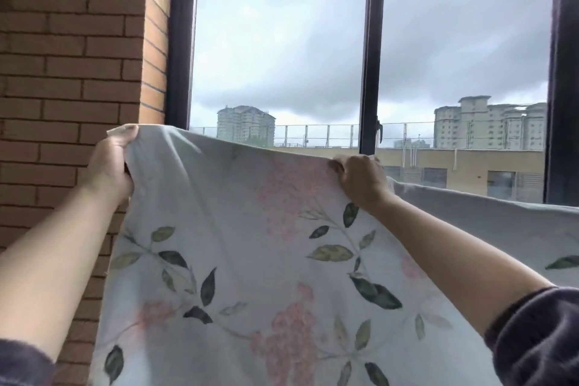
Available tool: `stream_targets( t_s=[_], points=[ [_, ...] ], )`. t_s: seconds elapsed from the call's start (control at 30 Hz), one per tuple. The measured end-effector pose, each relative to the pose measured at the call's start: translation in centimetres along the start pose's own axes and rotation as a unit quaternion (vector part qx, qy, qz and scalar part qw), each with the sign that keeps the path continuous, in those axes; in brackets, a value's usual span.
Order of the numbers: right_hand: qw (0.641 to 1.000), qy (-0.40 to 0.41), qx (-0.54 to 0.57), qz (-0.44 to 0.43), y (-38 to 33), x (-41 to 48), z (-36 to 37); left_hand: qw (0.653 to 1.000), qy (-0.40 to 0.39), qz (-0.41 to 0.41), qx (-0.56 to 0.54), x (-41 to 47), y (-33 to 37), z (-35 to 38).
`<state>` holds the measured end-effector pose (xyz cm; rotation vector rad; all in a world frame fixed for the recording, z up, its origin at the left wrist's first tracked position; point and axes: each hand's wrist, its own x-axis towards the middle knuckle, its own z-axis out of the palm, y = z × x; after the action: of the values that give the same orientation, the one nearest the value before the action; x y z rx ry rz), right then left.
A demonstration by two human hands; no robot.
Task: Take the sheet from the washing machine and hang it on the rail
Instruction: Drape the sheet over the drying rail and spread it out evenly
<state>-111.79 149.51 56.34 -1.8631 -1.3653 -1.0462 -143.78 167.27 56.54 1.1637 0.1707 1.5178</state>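
Here, a big window with a dark frame fills the back, and a brick wall stands on the left. In front of the glass hangs the sheet, pale with pink flowers and green leaves. It is up in the air, held by both hands, and its top edge runs from side to side, long way across. The rest of it falls down out of the picture.

The left hand is wrapped tight round the top left corner, with the cloth bunched in its fist. The right hand pinches the top edge near the middle, fingers curled over it. The left hand is a bit higher than the right one.

More sheet goes off to the right, past the right hand. Its top lies quite flat there, so I think it may be lying over the rail. The rail itself is hidden, so I cannot tell which hand is closer to it. I guess the left corner has to go up and over next. The washing machine is not in view. A dark sleeve is cut off at the edge.
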Motion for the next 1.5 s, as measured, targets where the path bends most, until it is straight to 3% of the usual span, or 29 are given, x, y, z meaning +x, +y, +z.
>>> stream_targets(
  t_s=[0.07, 0.2, 0.43, 0.6, 0.73, 0.9, 1.07, 1.17, 1.27, 1.5],
  points=[
    [1.000, -0.021, 0.019, 0.004, -1.3, 0.8, 0.1, 1.000, 0.015, -0.008, 0.024, 0.6, 0.8, -1.5],
    [0.979, -0.202, 0.021, -0.030, -1.9, 0.3, 2.0, 0.988, 0.064, -0.108, 0.089, 0.5, -0.4, -5.2],
    [0.941, -0.315, 0.110, -0.049, -1.1, 0.3, 3.1, 0.973, 0.088, -0.177, 0.120, -0.4, -2.3, -8.0],
    [0.950, -0.247, 0.182, -0.054, -1.2, 0.4, 2.4, 0.979, 0.076, -0.145, 0.123, -0.5, -2.2, -7.8],
    [0.927, -0.344, 0.117, -0.088, -2.3, -1.3, 2.1, 0.962, 0.016, -0.224, 0.159, -1.7, -3.6, -9.4],
    [0.953, -0.246, 0.119, -0.130, -2.1, -1.1, 2.3, 0.984, 0.024, -0.151, 0.089, -2.7, -3.7, -9.7],
    [0.949, -0.227, 0.170, -0.137, -2.1, -1.5, 2.1, 0.949, -0.050, -0.273, 0.148, -4.3, -3.0, -8.3],
    [0.948, -0.224, 0.197, -0.110, -2.2, -1.4, 1.9, 0.976, 0.004, -0.198, 0.089, -3.2, -2.0, -7.6],
    [0.940, -0.247, 0.226, -0.065, -1.3, -0.5, 1.0, 0.987, 0.008, -0.141, 0.074, -2.0, -1.0, -7.0],
    [0.953, -0.284, 0.058, -0.085, 1.8, -1.3, 2.1, 0.975, 0.011, -0.173, 0.141, -3.3, -3.7, -8.9]
  ],
)
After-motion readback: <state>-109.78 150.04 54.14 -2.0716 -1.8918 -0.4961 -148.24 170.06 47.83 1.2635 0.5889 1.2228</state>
